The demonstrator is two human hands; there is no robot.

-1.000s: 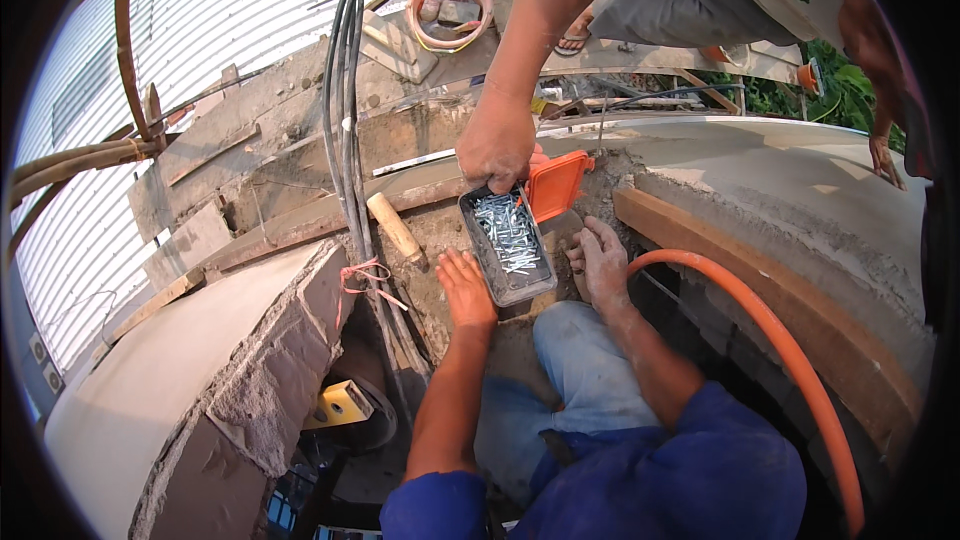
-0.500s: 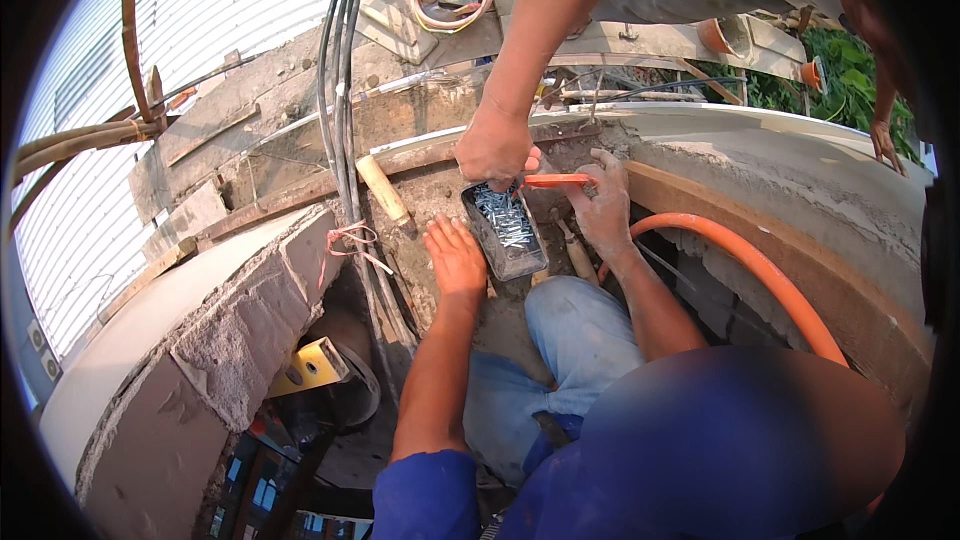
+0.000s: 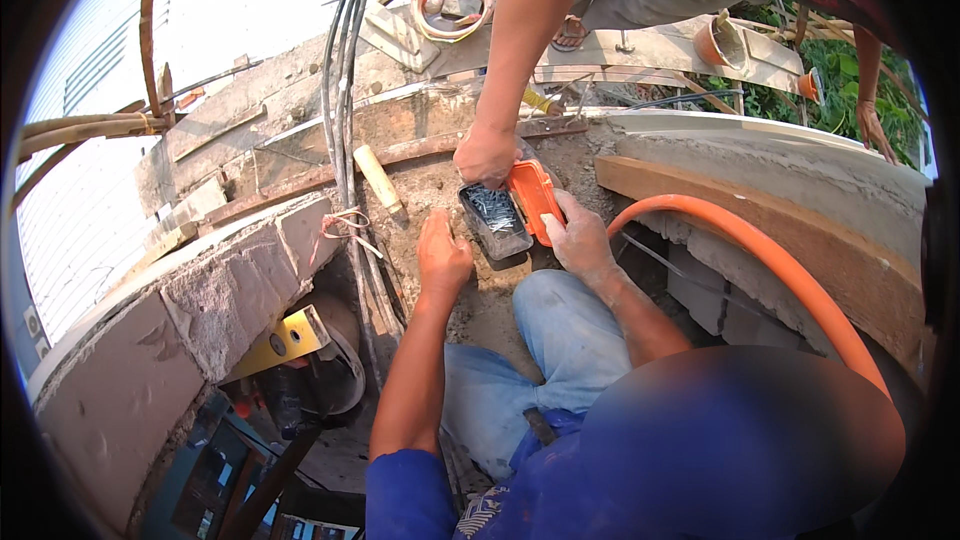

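I see the orange lid has swung upright – nail box open between my hands; left hand loose-fingered beside it, right hand gripping the lid, co-worker's hand reaching in.

One package – an open dark rectangular nail box with orange lid, centre ledge.

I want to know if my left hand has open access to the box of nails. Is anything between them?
Nothing lies between the left hand and the box of nails, just bare gritty concrete. But another person's hand reaches in at the box's far end, and the right hand rests against its orange lid.
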